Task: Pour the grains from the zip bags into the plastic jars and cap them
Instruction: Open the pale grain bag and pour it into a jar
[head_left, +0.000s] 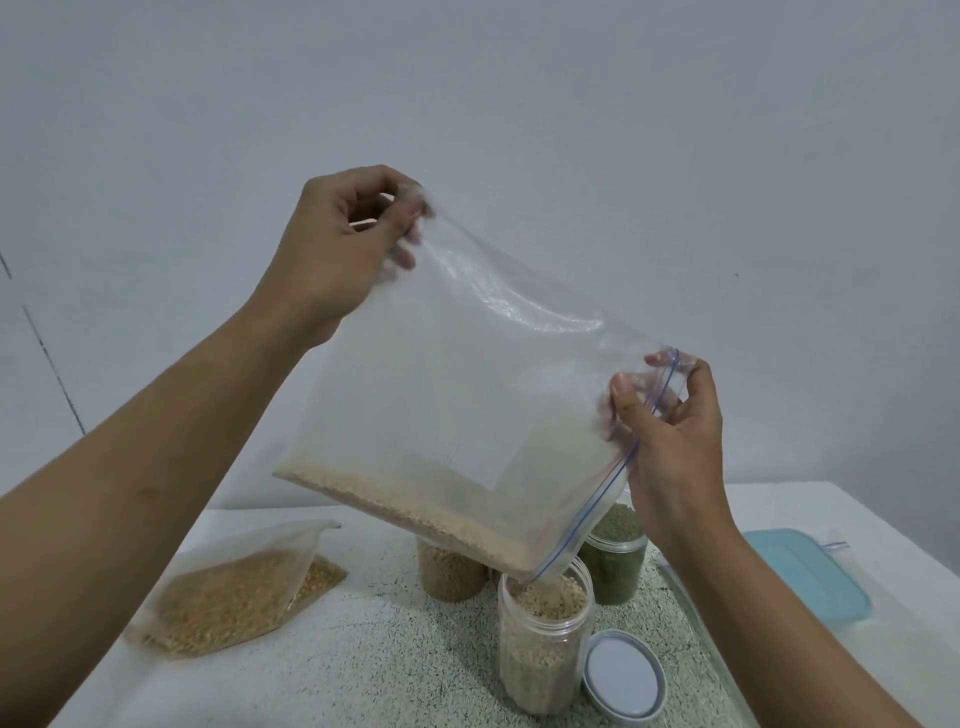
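Nearest the camera, 2 bare forearms reach in and hold a clear zip bag (467, 389) in the air, tilted. The left hand (337, 244) pinches the bag's raised closed corner between thumb and curled fingers. The right hand (670, 431) pinches the upper end of the blue zip strip. A pale rectangular panel shows on the bag's face; any writing on it is too faint to read. Pale grains (395, 506) lie along the bag's lower edge and run from its lowest corner into the mouth of the open plastic jar (543, 639), which stands nearly full on the speckled table (363, 654). A round grey-blue lid (621, 675) lies just beside this jar on its right. Left of it lies a second bag of yellow grains (228, 597). Behind stand 2 more jars: a jar of tan grains (449, 571) and a jar of green grains (615, 564). At the far right rests a teal rectangular lid (810, 577), with a plain white wall (571, 104) beyond
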